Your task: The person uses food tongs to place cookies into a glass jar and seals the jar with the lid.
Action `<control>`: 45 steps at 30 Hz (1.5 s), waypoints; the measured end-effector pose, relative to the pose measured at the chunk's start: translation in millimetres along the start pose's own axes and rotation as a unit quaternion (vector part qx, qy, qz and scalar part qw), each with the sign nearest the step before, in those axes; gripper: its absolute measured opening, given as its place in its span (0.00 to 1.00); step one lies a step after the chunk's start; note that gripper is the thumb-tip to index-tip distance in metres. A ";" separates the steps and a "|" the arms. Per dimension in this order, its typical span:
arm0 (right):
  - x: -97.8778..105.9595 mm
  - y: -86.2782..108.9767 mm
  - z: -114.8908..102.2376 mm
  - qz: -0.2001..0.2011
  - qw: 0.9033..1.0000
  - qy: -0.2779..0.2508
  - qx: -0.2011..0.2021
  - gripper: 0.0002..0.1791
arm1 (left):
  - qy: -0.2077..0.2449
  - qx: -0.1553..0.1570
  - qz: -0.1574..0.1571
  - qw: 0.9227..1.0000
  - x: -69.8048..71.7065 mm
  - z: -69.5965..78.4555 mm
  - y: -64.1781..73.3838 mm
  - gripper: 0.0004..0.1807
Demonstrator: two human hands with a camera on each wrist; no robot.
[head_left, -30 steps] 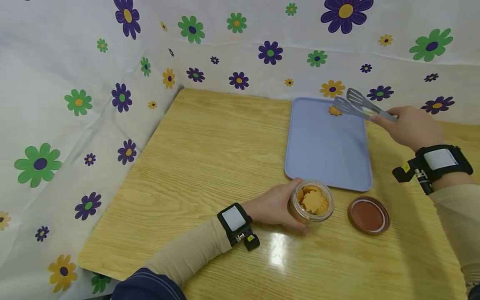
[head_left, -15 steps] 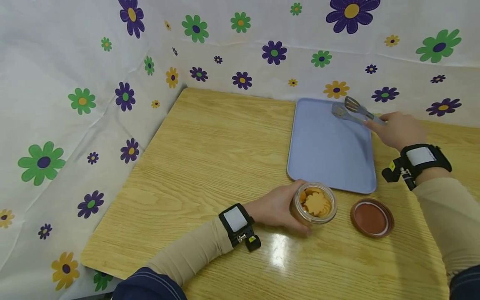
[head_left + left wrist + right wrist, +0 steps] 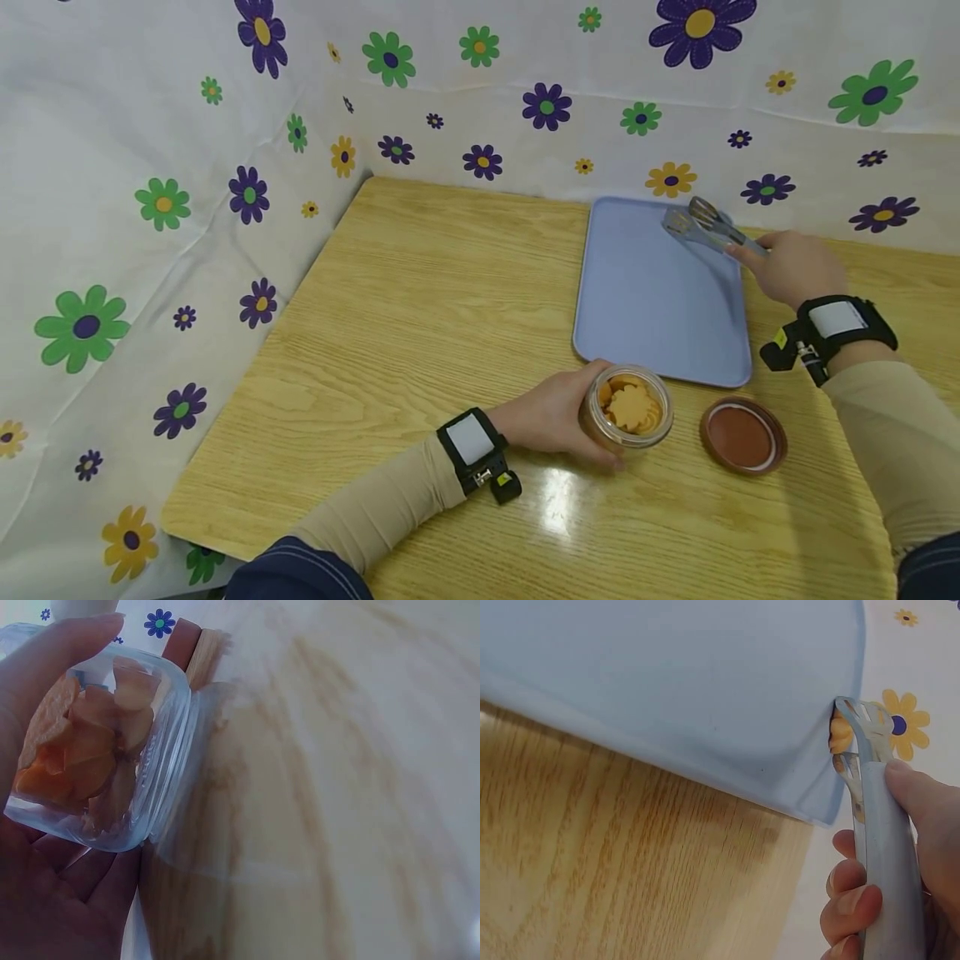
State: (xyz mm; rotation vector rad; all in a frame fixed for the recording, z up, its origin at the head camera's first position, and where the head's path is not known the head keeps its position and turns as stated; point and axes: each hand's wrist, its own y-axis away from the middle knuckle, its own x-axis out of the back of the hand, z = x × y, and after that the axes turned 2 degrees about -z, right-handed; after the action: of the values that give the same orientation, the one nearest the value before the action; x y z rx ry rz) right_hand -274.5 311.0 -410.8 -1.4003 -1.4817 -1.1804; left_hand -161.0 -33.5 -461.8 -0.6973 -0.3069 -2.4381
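Observation:
My left hand (image 3: pixel 555 421) grips a clear glass jar (image 3: pixel 603 427) from its left side, fingers and thumb wrapped around it. Inside are several golden flower-shaped cookies (image 3: pixel 632 407). In the left wrist view the jar (image 3: pixel 161 750) stands on the table. My right hand (image 3: pixel 798 268) holds grey-blue tongs (image 3: pixel 723 229) by the handles, their slotted heads at the far right corner of the blue tray (image 3: pixel 660 300). The right wrist view shows a cookie (image 3: pixel 841 735) between the tong heads; in the head view it is hidden.
A brown jar lid (image 3: pixel 742 436) lies upside down to the right of the jar, just in front of the tray. Behind the wooden table (image 3: pixel 420 317) hangs a white flowered cloth (image 3: pixel 435 75), which continues along the left side.
My right hand has moved left and lower, bringing the tongs around the tray cookie, which was visible a second ago in the head view. The left hand keeps its grip on the jar.

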 end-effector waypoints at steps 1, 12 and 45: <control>0.0 1.1 0.4 0.000 1.000 -0.001 0.001 0.51 | 0.000 0.001 -0.001 1.000 -0.3 0.2 0.0 0.54; 12.0 16.7 1.6 -0.012 0.999 -0.030 0.014 0.54 | -0.001 0.011 0.000 1.000 -2.3 1.0 -0.3 0.55; 87.2 200.0 -37.1 0.229 0.941 -0.041 0.244 0.16 | 0.007 0.015 0.003 1.000 -1.1 0.6 -4.1 0.56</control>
State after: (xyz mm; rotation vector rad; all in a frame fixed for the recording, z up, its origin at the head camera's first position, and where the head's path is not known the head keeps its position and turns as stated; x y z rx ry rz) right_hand -87.3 293.8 -293.9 -1.3461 -1.2875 -0.4299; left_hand -162.4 -29.4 -462.2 -0.6667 -0.3353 -2.4258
